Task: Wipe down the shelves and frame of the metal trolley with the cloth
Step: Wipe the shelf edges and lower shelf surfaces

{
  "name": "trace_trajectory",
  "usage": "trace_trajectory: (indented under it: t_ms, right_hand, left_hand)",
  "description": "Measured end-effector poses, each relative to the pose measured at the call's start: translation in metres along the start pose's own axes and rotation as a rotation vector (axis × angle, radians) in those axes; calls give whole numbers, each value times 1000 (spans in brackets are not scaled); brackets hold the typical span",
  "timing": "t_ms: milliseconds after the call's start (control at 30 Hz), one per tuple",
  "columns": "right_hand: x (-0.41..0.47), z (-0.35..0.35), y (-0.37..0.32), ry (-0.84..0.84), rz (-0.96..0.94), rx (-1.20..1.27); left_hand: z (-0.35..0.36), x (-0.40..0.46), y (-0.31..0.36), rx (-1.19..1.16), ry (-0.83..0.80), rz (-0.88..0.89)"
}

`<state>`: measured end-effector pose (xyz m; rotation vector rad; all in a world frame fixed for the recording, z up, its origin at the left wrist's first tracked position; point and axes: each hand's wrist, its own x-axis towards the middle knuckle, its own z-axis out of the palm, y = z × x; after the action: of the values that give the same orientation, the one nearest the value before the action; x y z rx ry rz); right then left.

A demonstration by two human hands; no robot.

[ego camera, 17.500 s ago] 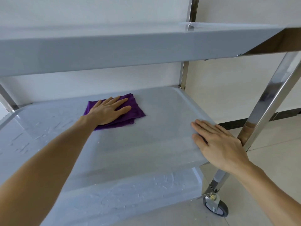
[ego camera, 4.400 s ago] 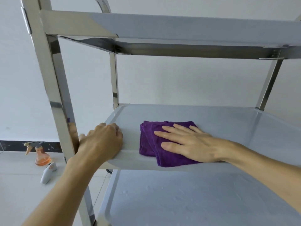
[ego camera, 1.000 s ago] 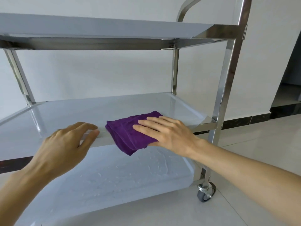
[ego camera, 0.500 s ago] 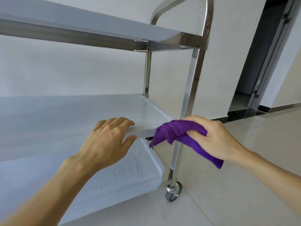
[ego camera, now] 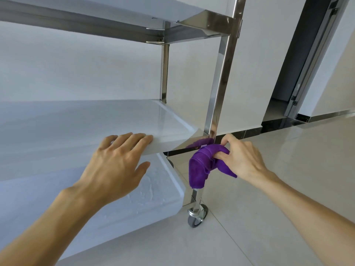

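- The purple cloth (ego camera: 203, 164) is bunched up in the right hand (ego camera: 242, 158), pressed against the near right upright post (ego camera: 217, 96) of the metal trolley (ego camera: 211, 22), just where the middle shelf's corner bracket meets that post.
- A loose fold of the cloth hangs down in front of the post below the grip, and its purple colour reflects in the polished bracket above it.
- The right hand's fingers are curled round the cloth, with the thumb up near the post.
- The left hand (ego camera: 115, 166) lies on the front edge of the middle shelf (ego camera: 86, 120), fingers straight and together over the rim, thumb spread out below the edge; it holds nothing.
- The two hands are near each other, with the shelf's right front corner between them.
- The bottom shelf (ego camera: 149, 192) sits under the left hand and shows a wrinkled, bubbled film on its top.
- The top shelf (ego camera: 96, 8) runs across the upper part of the view, joined to the same shiny post.
- A small grey caster wheel (ego camera: 197, 215) stands under the near right post on the pale tiled floor (ego camera: 288, 150).
- Behind the trolley is a white wall with a dark skirting strip, and a dark doorway (ego camera: 299, 54) opens to the right.
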<state>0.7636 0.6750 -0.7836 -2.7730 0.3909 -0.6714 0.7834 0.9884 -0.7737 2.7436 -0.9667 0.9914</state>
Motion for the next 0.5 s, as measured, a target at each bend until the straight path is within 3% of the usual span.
trace_trajectory:
  t_ms: [133,267,333,400,500]
  right_hand:
    - [-5,10,5,-92,-5,159]
    - [-9,21,-8,-266,159,886]
    - [-7,28,-12,-324,140,1161]
    - [-6,37,-14,-313,68,1149]
    - [-1,51,-22,-124,206,1080]
  left_hand:
    - [4,0,1,8,37,13]
    - [8,0,1,19,69,16]
    - [11,-1,1,26,83,17]
    - [12,-1,0,29,97,18]
    - [14,-1,1,23,109,16]
